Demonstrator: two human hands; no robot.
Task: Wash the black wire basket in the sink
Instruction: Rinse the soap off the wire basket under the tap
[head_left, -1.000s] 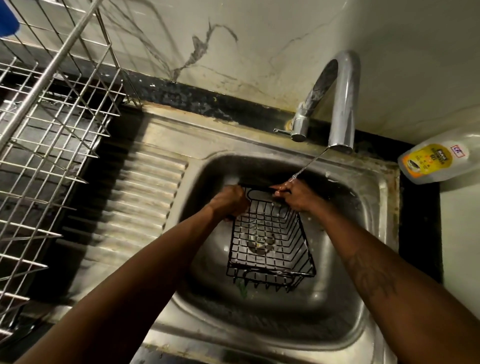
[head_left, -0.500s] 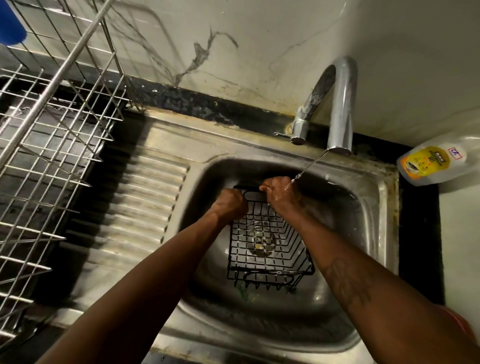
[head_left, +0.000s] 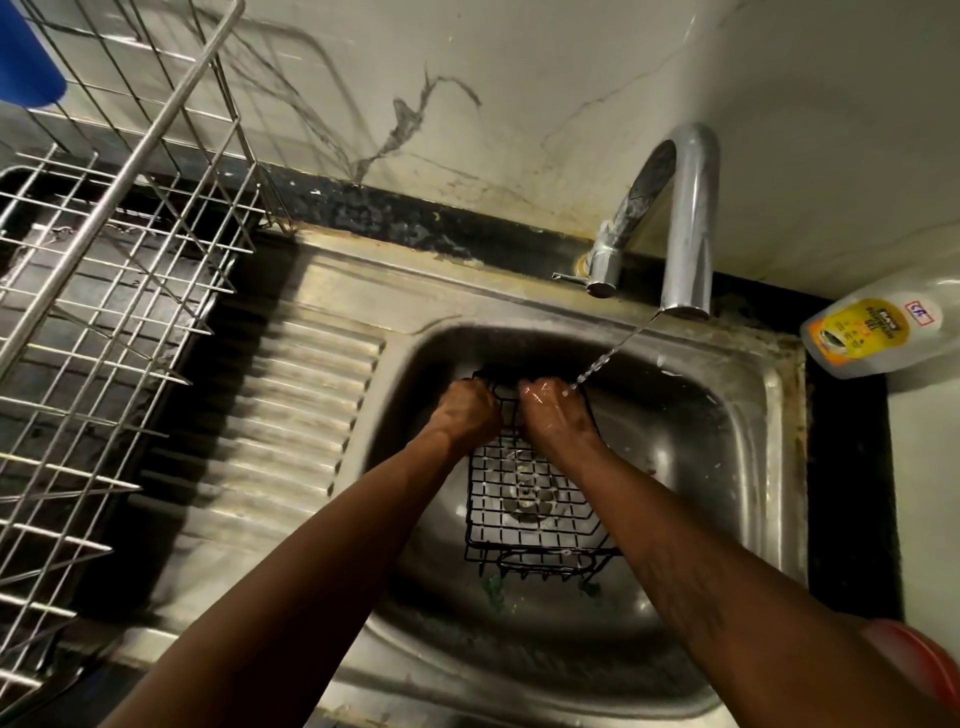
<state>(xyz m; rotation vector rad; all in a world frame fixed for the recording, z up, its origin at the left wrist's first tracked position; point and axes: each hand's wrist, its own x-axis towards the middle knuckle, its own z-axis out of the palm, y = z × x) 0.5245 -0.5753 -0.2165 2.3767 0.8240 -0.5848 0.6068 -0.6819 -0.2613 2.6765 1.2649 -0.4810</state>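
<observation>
Centre frame, my left hand (head_left: 470, 410) and right hand (head_left: 553, 415) curl their fingers round the far rim of the black wire basket (head_left: 530, 514), low in the stainless steel sink (head_left: 727, 467). The wet wire could slip from my grasp, and the thin water stream (head_left: 613, 353) striking my knuckles may splash out.

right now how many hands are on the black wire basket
2. The left hand grips the far rim of the black wire basket; the right hand grips the same rim beside it, where the water stream lands.
</observation>
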